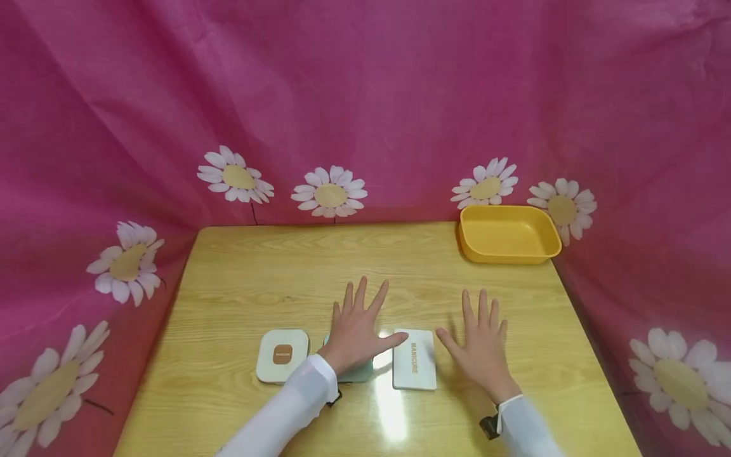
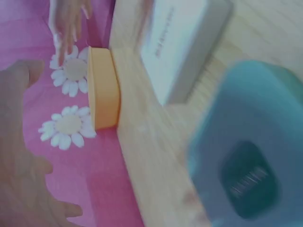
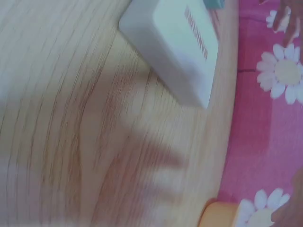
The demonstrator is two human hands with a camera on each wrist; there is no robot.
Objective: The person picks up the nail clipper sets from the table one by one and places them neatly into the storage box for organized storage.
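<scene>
Hands are spread over the table (image 1: 320, 266) from where I stand, the left one (image 1: 355, 333) and the right one (image 1: 480, 349), all fingers extended and released, nothing grasped. As far as I can judge, the handling is at a pause: three cases lie flat and separate in a row toward the near edge, and all of them are outside the yellow tray (image 1: 511, 259) at the far right corner. Whether this row is a starting layout or a finished one, I can't tell; no case is lifted, and each one I can see properly looks closed.

Counting them: one white case with a brown label (image 1: 282, 354), the nearest of the three to the left edge; one teal case (image 1: 360, 373), partly hidden beneath the left hand, its dark green label (image 2: 250, 179) readable as a patch from that wrist; and one white box marked MANICURE (image 1: 414, 365), between the two hands. The left thumb overlaps that box from above, seemingly without touching; the right hand hovers just beside it, on the right-edge side. One tray, two dark wrist straps (image 1: 489, 426), and seven daisies (image 1: 329, 190) on the pink curtain (image 1: 365, 95) complete my count.
</scene>
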